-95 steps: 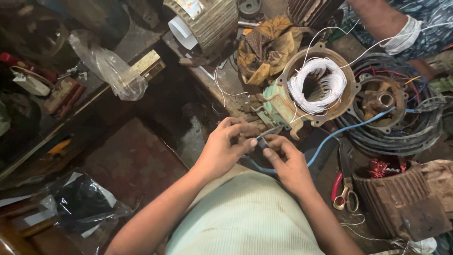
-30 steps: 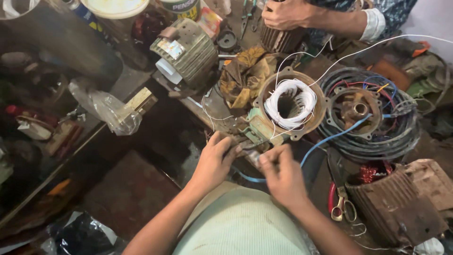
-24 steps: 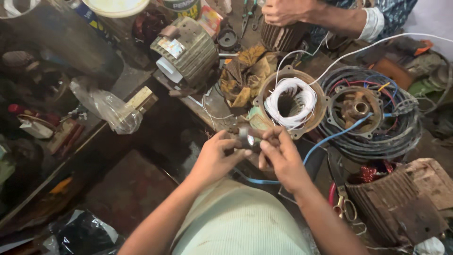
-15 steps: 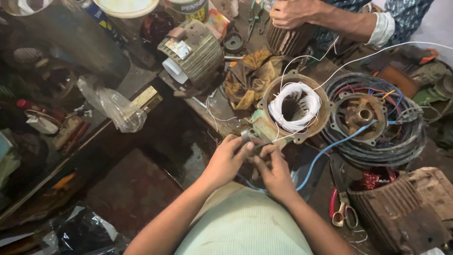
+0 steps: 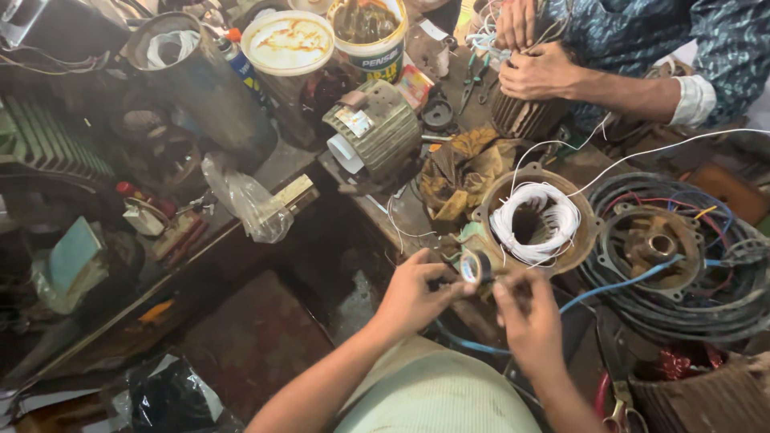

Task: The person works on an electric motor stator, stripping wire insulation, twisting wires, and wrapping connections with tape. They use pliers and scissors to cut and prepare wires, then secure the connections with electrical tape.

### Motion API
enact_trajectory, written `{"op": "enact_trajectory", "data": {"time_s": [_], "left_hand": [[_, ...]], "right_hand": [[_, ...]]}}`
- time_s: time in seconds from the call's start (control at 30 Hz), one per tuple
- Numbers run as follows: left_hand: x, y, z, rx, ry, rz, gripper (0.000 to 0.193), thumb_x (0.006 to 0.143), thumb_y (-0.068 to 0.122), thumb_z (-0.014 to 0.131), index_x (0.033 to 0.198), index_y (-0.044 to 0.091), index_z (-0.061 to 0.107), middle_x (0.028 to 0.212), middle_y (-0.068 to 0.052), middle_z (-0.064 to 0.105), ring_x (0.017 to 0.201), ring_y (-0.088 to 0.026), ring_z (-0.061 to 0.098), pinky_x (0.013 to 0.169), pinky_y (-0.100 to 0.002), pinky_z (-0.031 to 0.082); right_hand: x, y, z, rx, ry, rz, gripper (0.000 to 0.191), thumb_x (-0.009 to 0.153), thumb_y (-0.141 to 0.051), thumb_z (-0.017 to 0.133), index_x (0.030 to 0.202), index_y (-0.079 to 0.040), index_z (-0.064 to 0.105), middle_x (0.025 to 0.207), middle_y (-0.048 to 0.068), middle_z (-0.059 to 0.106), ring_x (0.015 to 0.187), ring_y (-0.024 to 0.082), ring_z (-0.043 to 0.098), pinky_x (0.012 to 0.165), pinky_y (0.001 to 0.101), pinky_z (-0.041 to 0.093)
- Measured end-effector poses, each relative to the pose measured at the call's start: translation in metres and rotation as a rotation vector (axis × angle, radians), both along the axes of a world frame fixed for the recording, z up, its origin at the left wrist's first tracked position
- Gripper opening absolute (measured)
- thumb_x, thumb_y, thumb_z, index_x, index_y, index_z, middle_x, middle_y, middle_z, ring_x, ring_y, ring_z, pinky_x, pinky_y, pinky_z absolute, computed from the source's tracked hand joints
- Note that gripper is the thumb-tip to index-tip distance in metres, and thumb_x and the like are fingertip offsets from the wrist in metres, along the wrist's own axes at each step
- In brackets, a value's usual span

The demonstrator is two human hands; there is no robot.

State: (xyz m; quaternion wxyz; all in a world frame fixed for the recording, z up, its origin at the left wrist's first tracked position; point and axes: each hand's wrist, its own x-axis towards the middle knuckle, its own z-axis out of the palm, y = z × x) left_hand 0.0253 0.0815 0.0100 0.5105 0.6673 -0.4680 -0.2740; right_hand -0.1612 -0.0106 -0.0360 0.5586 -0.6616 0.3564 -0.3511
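My left hand [image 5: 415, 294] and my right hand [image 5: 525, 319] meet over the bench edge. The left hand's fingers pinch a small roll of black tape [image 5: 476, 266]. The right hand's fingers are curled close beside the roll; what they grip is blurred. Just beyond the hands lies a round rusty motor stator [image 5: 536, 220] with a coil of white wire [image 5: 529, 223] in it. A blue wire [image 5: 619, 285] runs from under my hands toward the right.
Another person's hands [image 5: 531, 58] work on a ribbed motor at the top right. A ribbed motor housing [image 5: 374, 130], paint tubs [image 5: 287, 42], a metal cylinder [image 5: 199, 80], a plastic bag [image 5: 245, 207], a bundle of cables [image 5: 672, 255] and red-handled scissors [image 5: 613, 403] crowd the bench.
My hands have lifted toward the stator and the tape roll now shows between my fingers. The view has tilted up, showing more of the far bench and the other person.
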Motion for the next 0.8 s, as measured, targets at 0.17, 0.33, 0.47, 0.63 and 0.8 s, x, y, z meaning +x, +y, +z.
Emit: {"op": "enact_trajectory", "data": {"time_s": [0.17,0.33,0.47,0.63,0.8], "left_hand": [[-0.014,-0.01,-0.01,0.061,-0.031,0.102,0.026,0.099,0.024,0.069,0.094,-0.001,0.068,0.097,-0.018,0.06,0.086,-0.038,0.063,0.076,-0.044,0.052],[-0.007,-0.006,-0.013,0.103,-0.119,-0.07,0.025,0.102,0.023,0.066,0.102,-0.001,0.062,0.105,-0.02,0.054,0.093,-0.04,0.06,0.08,-0.048,0.051],[-0.003,-0.008,0.002,0.054,-0.165,-0.02,0.022,0.091,0.021,0.073,0.101,0.002,0.069,0.102,-0.017,0.057,0.092,-0.037,0.064,0.078,-0.044,0.053],[-0.003,-0.019,0.01,0.04,-0.019,-0.074,0.022,0.083,0.022,0.079,0.097,0.005,0.076,0.1,-0.014,0.064,0.091,-0.031,0.068,0.078,-0.04,0.054],[-0.013,-0.036,-0.009,0.153,-0.087,0.032,0.032,0.096,0.032,0.077,0.089,0.001,0.076,0.084,-0.018,0.065,0.095,-0.033,0.065,0.084,-0.041,0.054]], "right_hand": [[0.0,0.018,-0.032,0.185,0.003,0.017,0.02,0.097,-0.008,0.065,0.103,-0.006,0.047,0.099,0.009,0.065,0.08,0.011,0.064,0.067,0.0284,0.053],[0.002,0.009,-0.021,-0.738,0.506,0.021,0.017,0.098,-0.018,0.064,0.108,-0.01,0.053,0.096,0.011,0.068,0.079,0.027,0.072,0.066,0.0377,0.05],[-0.013,-0.014,0.014,0.161,-0.049,0.064,0.011,0.105,-0.014,0.061,0.107,-0.009,0.051,0.086,0.004,0.06,0.069,0.01,0.058,0.062,0.0276,0.049],[-0.01,-0.029,0.024,0.564,-0.181,0.159,0.013,0.101,-0.012,0.059,0.114,-0.009,0.055,0.081,0.007,0.057,0.059,0.012,0.054,0.058,0.0258,0.041],[-0.009,-0.003,-0.004,0.092,-0.04,-0.034,0.019,0.099,-0.007,0.063,0.106,-0.007,0.046,0.115,0.005,0.067,0.072,0.01,0.055,0.06,0.0287,0.046]]}}
